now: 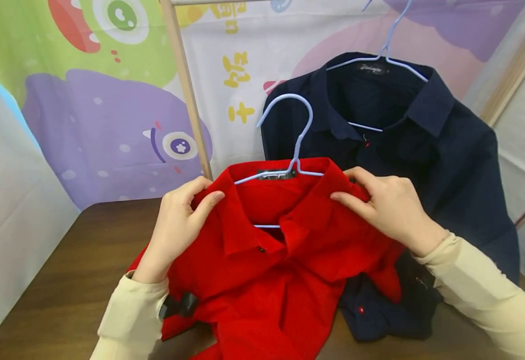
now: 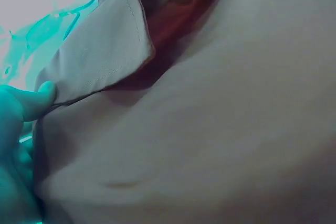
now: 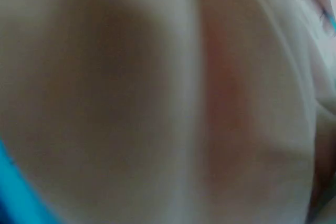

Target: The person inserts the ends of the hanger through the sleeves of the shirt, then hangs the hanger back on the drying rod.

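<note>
A red collared shirt [image 1: 280, 295] is on a pale blue hanger [image 1: 308, 120], whose hook rises above the collar. My left hand [image 1: 177, 222] pinches the shirt's left-side shoulder beside the collar, thumb in front. On the other shoulder, my right hand [image 1: 390, 207] pinches the cloth the same way. The left wrist view, in false colours, has the left hand [image 2: 18, 129] at the edge of the collar [image 2: 105, 59], with a button at the top. Blurred shirt cloth [image 3: 252, 108] fills most of the right wrist view.
Behind at the right, a navy shirt [image 1: 465, 155] hangs on another pale blue hanger [image 1: 396, 25]. Its lower part reaches the brown table [image 1: 82, 270]. A wooden rack post [image 1: 186, 90] stands at the back left, a second post [image 1: 516, 70] at the right. A cartoon-printed cloth [image 1: 109, 125] covers the back.
</note>
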Demonstrator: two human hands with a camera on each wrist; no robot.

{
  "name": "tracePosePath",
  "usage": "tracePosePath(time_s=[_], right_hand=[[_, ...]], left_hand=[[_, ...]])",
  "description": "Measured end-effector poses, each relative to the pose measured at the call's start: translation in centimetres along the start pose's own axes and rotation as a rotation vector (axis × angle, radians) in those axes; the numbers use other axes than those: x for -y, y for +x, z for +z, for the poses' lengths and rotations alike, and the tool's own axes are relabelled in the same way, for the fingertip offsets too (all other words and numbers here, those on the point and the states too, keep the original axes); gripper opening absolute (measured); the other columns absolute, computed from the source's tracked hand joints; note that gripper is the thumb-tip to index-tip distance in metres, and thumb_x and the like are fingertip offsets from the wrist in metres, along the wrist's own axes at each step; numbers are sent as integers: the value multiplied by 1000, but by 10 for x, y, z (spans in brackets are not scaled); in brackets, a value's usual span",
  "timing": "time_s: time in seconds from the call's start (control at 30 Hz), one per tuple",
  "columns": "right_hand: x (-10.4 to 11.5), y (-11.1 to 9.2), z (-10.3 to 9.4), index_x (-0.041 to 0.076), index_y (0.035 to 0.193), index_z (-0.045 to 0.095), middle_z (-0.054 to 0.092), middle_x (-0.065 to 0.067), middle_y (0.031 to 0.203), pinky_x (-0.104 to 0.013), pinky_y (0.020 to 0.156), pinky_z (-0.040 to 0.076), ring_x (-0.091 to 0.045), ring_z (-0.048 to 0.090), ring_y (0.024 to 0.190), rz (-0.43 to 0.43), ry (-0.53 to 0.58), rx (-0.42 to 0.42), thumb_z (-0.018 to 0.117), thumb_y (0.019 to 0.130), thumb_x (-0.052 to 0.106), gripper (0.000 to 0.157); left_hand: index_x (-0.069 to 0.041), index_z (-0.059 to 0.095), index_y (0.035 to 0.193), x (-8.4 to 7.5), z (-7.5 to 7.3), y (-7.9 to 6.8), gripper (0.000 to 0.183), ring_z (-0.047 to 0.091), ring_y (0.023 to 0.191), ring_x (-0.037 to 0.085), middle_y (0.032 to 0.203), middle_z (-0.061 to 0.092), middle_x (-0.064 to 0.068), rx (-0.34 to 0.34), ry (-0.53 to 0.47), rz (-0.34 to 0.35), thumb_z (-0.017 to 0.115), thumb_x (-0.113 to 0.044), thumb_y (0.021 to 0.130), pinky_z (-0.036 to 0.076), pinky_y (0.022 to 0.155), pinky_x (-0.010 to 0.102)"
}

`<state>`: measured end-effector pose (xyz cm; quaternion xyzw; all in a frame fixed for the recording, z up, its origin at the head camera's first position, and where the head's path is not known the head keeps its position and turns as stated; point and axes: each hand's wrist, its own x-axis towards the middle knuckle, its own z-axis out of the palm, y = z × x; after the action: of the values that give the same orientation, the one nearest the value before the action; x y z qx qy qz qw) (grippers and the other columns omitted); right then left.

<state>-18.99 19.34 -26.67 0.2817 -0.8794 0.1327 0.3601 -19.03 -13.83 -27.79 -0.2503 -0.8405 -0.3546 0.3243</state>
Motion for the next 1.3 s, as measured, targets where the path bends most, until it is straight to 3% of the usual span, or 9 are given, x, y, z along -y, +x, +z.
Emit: tracePosePath(time_s=[0.1, 0.27, 0.4, 0.53, 0.67, 0.8, 0.93, 1.07, 1.3], right_hand=[[-12, -3, -1, 13, 97, 61, 33, 5, 49, -22, 41, 29, -7, 29, 42, 36, -25, 27, 68, 80, 23, 21], [-27, -5, -6, 12, 84, 62, 33, 5, 48, -23, 40, 28, -8, 29, 43, 24, -21, -6, 63, 83, 13, 2], [-36, 1, -15, 11, 77, 60, 33, 4, 48, -24, 41, 27, -10, 29, 43, 25, -60, -27, 62, 84, 11, 7], [-45, 9, -28, 11, 71, 58, 33, 3, 49, -25, 42, 26, -12, 30, 44, 95, -87, -1, 61, 86, 15, 15], [-56, 14, -42, 14, 70, 58, 40, 4, 52, -22, 44, 28, -9, 34, 48, 214, 20, 48, 62, 86, 24, 19], [-68, 18, -52, 14, 79, 64, 51, 8, 60, -19, 50, 31, -4, 40, 54, 237, 151, 56, 64, 85, 21, 9], [-76, 24, -56, 13, 83, 65, 51, 13, 62, -20, 52, 30, -3, 39, 55, 225, 151, -7, 62, 87, 20, 8], [-81, 33, -59, 11, 85, 67, 46, 29, 63, -20, 53, 28, 0, 38, 56, 284, 91, -104, 58, 89, 27, 18], [-83, 56, -68, 6, 88, 68, 33, 50, 67, -16, 57, 24, 10, 36, 59, 342, -21, -270, 58, 87, 32, 28]], left_hand=[[-9, 61, 78, 2, 4, 5, 10, 35, 51, 8, 58, 41, -3, -25, -44, -5, 67, -16, 82, 30, 49, 21], [-9, 62, 83, 2, 17, 14, 11, 42, 58, 9, 66, 51, -1, 6, -83, -17, 64, -20, 85, 35, 53, 22], [-8, 62, 92, 2, 26, 24, 13, 50, 69, 11, 83, 61, 3, 14, -90, 17, 61, -19, 87, 40, 62, 26], [-6, 62, 97, 6, 34, 34, 14, 55, 78, 16, 92, 63, 5, -5, -70, 33, 58, -18, 89, 44, 70, 30], [-6, 65, 92, 12, 41, 43, 13, 59, 80, 18, 90, 66, 7, -59, -63, 2, 59, -16, 89, 44, 71, 32], [-7, 67, 88, 15, 47, 55, 11, 58, 77, 18, 86, 67, 6, -98, -92, -45, 60, -16, 88, 43, 68, 29], [-7, 67, 85, 16, 55, 67, 12, 58, 75, 17, 84, 67, 6, -129, -123, -58, 62, -18, 86, 43, 66, 28], [-6, 68, 87, 13, 62, 84, 15, 60, 82, 17, 87, 68, 6, -165, -138, -58, 62, -20, 86, 45, 73, 29], [-4, 66, 96, 8, 69, 118, 18, 59, 96, 21, 96, 65, 9, -191, -50, -49, 54, -18, 91, 43, 86, 30]])
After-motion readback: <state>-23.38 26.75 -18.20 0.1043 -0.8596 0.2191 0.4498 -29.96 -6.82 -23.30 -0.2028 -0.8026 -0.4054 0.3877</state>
